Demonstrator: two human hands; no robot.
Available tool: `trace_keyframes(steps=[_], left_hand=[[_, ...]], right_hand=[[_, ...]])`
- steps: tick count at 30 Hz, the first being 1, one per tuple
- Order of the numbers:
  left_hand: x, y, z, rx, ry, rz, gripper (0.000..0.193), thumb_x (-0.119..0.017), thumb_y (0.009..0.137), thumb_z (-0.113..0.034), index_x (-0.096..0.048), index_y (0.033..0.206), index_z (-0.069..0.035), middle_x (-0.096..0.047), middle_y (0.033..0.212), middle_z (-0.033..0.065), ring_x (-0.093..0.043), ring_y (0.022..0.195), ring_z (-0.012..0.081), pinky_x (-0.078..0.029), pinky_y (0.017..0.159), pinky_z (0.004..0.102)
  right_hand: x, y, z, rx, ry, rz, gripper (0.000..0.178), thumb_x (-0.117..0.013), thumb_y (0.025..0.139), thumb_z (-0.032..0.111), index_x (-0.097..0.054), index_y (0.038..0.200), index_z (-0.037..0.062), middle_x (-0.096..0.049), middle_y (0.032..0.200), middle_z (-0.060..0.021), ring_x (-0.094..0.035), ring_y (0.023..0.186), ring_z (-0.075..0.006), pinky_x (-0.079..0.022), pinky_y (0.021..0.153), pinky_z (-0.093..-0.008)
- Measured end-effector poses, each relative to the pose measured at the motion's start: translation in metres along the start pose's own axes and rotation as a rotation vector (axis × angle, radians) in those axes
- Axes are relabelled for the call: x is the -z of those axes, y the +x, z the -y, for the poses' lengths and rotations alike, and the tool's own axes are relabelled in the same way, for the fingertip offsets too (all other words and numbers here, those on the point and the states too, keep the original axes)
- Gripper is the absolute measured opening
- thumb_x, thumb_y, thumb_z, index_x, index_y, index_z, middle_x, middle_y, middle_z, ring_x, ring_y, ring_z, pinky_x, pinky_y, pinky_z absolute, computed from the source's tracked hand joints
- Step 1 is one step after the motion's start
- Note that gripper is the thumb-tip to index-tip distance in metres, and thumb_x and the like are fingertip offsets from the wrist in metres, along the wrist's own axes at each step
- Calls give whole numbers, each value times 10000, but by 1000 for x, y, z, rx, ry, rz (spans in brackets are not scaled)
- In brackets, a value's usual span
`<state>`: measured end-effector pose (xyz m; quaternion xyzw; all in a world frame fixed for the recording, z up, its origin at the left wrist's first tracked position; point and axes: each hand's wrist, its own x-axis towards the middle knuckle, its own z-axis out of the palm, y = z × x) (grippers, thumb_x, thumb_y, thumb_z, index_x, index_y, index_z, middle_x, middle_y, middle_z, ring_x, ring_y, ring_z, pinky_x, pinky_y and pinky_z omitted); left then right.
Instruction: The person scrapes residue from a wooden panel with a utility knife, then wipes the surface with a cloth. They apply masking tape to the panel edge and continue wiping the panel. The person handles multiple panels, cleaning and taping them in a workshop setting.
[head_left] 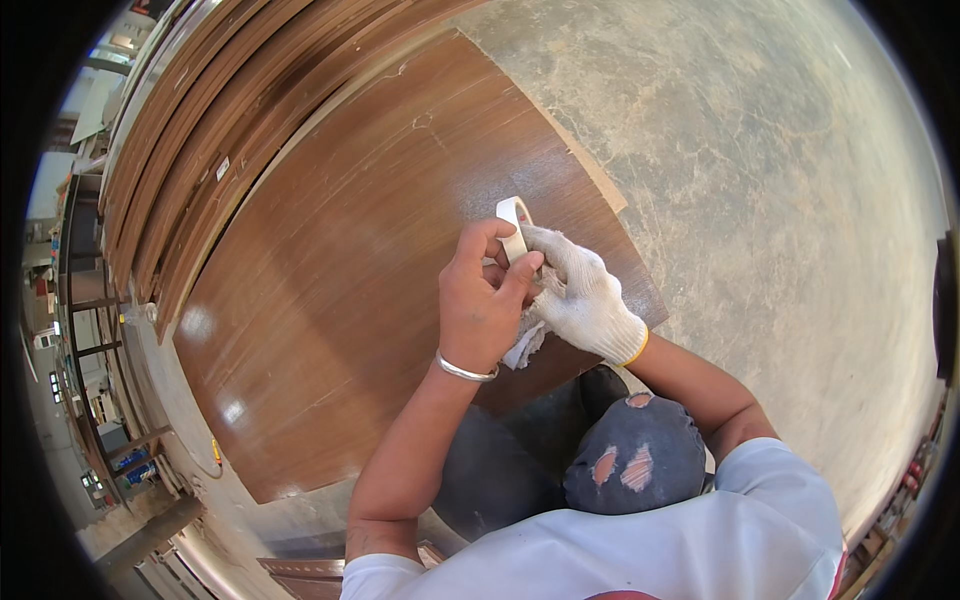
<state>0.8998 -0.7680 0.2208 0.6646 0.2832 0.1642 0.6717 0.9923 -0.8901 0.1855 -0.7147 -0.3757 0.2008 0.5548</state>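
A roll of white tape (512, 228) is held up between both hands, above a brown wood-grain panel (330, 250). My left hand (480, 300) is bare, with a metal bangle at the wrist; its thumb and fingers pinch the near side of the roll. My right hand (590, 295) wears a white knitted glove with a yellow cuff. Its fingers close on the roll from the right, and some fingertips are hidden behind the left thumb. Below the hands a crumpled white cloth (525, 345) shows, partly covered by the glove.
Several long brown boards (215, 130) are stacked along the panel's far left side. Concrete floor (760, 200) stretches to the right. My bent knee (635, 450), in torn dark trousers, is close to the panel's near edge. A yellow-tipped hose (216, 452) lies at the left.
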Motion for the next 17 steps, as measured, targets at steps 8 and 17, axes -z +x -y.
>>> trace_keyframes(steps=[8, 17], left_hand=[[10, 6, 11, -85, 132, 71, 72, -647, 1049, -56, -633, 1095, -2, -725, 849, 74, -686, 705, 109, -555, 604, 265], [27, 17, 29, -218, 392, 50, 115, -636, 1074, -144, -648, 1116, -37, -721, 785, 50, -650, 634, 199, -526, 621, 301]], right_hand=[[13, 0, -6, -26, -121, 61, 391, -711, 806, 60, -706, 1196, 35, -736, 1080, -215, -702, 1028, -417, -550, 917, -485], [16, -6, -13, -5, -160, 50, 468, -849, 799, 86, -726, 1250, 81, -740, 1141, -197, -705, 1089, -360, -537, 934, -461]])
